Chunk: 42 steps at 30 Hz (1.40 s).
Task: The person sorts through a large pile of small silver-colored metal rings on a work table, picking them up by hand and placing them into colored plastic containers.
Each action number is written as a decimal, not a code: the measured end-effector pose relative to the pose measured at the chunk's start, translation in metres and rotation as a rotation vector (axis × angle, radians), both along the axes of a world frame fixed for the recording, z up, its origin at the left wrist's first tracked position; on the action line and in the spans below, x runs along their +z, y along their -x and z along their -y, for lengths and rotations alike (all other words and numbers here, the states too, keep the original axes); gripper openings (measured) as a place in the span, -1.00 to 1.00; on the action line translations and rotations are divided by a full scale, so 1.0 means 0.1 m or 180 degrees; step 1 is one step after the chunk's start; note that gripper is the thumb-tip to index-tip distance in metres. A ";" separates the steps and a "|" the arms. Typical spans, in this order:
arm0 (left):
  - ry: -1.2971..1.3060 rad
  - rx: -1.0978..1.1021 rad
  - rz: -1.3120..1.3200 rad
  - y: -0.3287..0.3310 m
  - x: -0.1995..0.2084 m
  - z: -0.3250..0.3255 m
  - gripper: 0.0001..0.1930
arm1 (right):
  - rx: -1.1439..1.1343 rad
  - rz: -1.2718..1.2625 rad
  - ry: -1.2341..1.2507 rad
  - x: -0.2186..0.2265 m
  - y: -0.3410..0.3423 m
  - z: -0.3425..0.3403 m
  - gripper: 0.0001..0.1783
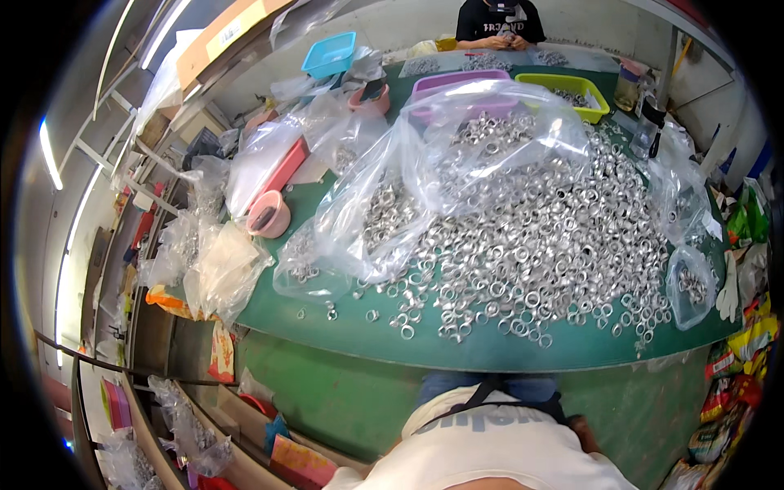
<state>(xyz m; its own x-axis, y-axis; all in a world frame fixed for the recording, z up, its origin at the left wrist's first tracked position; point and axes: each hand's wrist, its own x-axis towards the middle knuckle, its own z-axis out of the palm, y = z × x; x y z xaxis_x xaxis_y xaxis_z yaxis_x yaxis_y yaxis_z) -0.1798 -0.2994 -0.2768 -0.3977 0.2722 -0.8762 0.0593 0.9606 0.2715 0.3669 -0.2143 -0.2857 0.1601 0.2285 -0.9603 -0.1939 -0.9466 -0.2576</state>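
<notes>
A large heap of shiny metal rings (555, 237) covers the middle and right of the green table (343, 327). Several loose rings lie along its near edge. Clear plastic bags (367, 220) drape over the heap's left and far sides, some with rings inside. My left hand does not show. Beside my right hip a small patch of skin, my right hand or forearm (583, 433), appears below the table edge; its fingers are hidden, and it touches nothing on the table. A smaller bag of rings (691, 286) sits at the right edge, near a pale glove (727, 290).
Beyond the heap stand a purple tray (425, 86) and a green tray (600, 102). A pink cup (269, 216) and a blue basket (329, 54) are on the left. Another person (500, 28) works with both hands at the far side. Shelving with bags lines the left.
</notes>
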 end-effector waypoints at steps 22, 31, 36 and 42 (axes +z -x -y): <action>0.0141 -0.0201 0.0674 -0.72 0.46 -1.43 -0.61 | 0.1012 0.0233 -0.0169 0.13 0.34 -1.02 -0.81; -0.0221 0.0038 0.1255 -0.34 0.05 -1.01 -0.61 | 0.1541 0.0415 -0.0600 -0.03 0.12 -0.43 -0.80; -0.0499 0.0265 0.1341 -0.31 0.01 -1.03 -0.57 | 0.1805 0.0423 -0.0788 -0.01 0.08 -0.39 -0.80; -0.1120 0.0371 0.1004 -0.52 0.20 -1.37 -0.49 | 0.1421 -0.0078 -0.1008 -0.08 0.06 -0.53 -0.76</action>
